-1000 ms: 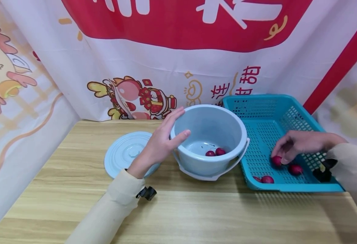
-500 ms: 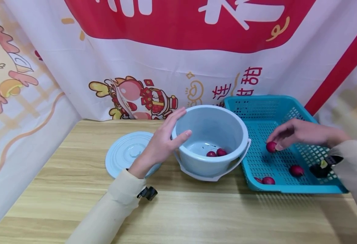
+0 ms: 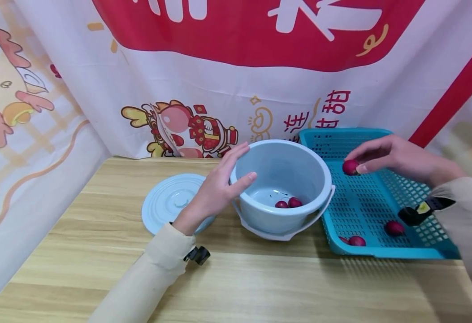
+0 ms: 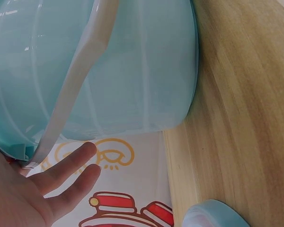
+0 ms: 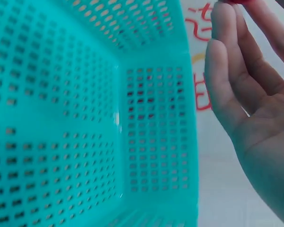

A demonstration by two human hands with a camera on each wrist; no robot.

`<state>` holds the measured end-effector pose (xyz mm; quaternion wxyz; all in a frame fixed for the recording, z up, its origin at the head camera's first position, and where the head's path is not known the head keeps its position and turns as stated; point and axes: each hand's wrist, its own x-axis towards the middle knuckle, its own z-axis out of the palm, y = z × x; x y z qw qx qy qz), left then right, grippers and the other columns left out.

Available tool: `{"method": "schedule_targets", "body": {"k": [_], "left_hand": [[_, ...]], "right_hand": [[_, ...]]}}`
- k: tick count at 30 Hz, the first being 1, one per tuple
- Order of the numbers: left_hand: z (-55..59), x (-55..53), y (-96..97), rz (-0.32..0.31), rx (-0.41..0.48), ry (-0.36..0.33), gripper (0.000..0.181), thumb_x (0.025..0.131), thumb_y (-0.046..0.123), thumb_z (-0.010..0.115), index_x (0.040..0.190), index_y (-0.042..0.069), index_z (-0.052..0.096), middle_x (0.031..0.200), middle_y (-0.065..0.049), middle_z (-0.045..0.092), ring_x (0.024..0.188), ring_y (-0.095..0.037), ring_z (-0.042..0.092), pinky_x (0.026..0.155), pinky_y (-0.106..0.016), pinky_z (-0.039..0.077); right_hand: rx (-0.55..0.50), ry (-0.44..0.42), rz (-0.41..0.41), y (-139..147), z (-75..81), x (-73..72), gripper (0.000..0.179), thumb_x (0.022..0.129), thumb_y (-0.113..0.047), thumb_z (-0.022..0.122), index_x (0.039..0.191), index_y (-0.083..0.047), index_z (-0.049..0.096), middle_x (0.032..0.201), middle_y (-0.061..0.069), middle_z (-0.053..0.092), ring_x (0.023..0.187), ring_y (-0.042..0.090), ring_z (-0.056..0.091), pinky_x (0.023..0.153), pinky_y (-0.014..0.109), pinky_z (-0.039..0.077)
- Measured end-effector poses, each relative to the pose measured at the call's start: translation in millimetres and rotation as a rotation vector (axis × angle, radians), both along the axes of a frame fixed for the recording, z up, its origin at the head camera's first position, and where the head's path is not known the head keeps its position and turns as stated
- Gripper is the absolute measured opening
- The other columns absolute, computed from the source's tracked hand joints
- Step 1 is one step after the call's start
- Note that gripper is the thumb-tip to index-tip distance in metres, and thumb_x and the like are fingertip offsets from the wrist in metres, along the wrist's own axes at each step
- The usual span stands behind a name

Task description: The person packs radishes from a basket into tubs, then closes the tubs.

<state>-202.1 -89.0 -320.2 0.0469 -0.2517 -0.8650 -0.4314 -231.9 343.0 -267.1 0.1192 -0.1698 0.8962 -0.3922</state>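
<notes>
My right hand [image 3: 405,160] pinches a red radish [image 3: 350,167] between thumb and fingers, raised over the left part of the teal basket [image 3: 405,253]. In the right wrist view only a sliver of that radish [image 5: 236,1] shows at the top edge. My left hand [image 3: 219,184] rests on the left rim of the light blue bucket [image 3: 284,220], thumb reaching over the rim. Seen from the left wrist, two straight fingers [image 4: 75,189] spread outside the bucket wall, near the handle [image 4: 80,71]. Two radishes [image 3: 288,203] lie on the bucket's floor.
More radishes [image 3: 394,228] lie in the basket, two of them close together [image 3: 357,241] at its front left corner. A round blue lid [image 3: 163,202] lies on the wooden table [image 3: 260,287], left of the bucket. A printed curtain [image 3: 203,89] hangs behind.
My right hand has lifted the radish off the basket floor, moving up, back and slightly left. The left hand has kept its place on the bucket rim.
</notes>
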Motion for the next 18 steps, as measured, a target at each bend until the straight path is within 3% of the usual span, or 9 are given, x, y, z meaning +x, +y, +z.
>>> {"method": "schedule_targets", "body": {"k": [6,14,18], "left_hand": [[-0.6,-0.4,-0.6,-0.002,0.001,-0.001,0.079,0.1,0.063,0.053,0.168,0.028,0.031,0.177,0.015,0.021,0.163,-0.023,0.03,0.122,-0.066,0.039],[0.2,0.4,-0.5,-0.005,0.006,0.0,0.078,0.101,0.06,0.054,0.168,0.027,0.032,0.177,0.011,0.023,0.162,-0.025,0.031,0.121,-0.066,0.041],[-0.3,0.0,-0.4,-0.006,0.006,0.0,0.078,0.101,0.06,0.054,0.168,0.027,0.032,0.178,0.009,0.023,0.162,-0.025,0.031,0.121,-0.066,0.04]], "right_hand": [[-0.037,0.022,-0.055,-25,14.6,1.6,0.051,0.092,-0.021,0.083,0.14,-0.018,0.068,0.131,-0.007,0.071,0.118,0.021,0.067,0.086,0.039,0.067],[-0.096,0.072,-0.041,-70,28.6,1.5,0.049,0.09,-0.022,0.086,0.136,-0.019,0.071,0.124,-0.006,0.076,0.113,0.021,0.072,0.084,0.036,0.067],[-0.108,0.082,0.011,-95,33.0,1.3,0.046,0.088,-0.02,0.087,0.132,-0.018,0.073,0.121,-0.002,0.077,0.11,0.022,0.074,0.082,0.036,0.068]]}}
